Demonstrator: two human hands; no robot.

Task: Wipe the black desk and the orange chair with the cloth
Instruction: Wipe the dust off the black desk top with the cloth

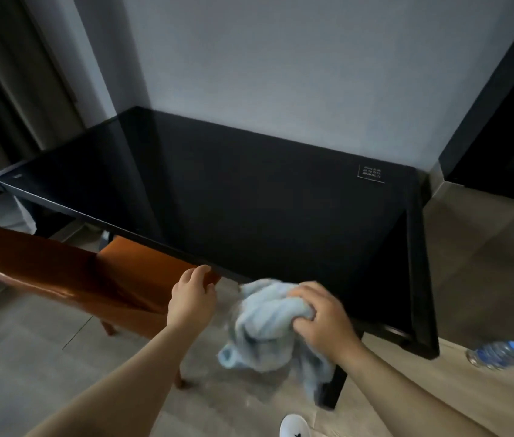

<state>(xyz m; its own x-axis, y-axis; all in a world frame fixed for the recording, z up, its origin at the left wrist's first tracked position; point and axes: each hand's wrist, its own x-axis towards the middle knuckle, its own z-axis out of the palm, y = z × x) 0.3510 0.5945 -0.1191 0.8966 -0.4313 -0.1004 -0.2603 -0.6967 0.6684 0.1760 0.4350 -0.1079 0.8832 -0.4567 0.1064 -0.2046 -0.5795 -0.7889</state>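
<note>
The black desk (233,190) stands against the grey wall, its glossy top bare except for a small printed label near the far right corner. The orange chair (69,272) is pushed partly under the desk's left front edge. My right hand (322,313) grips a bunched light blue cloth (265,323) at the desk's front edge, and the cloth hangs down in front of the desk. My left hand (191,294) hovers with curled fingers beside the chair's right end, just below the desk edge; whether it touches the chair is unclear.
A plastic water bottle (501,354) lies on the wooden floor at the right. A dark cabinet (508,127) stands right of the desk. Curtains hang at the far left. A white shoe tip (295,425) shows at the bottom.
</note>
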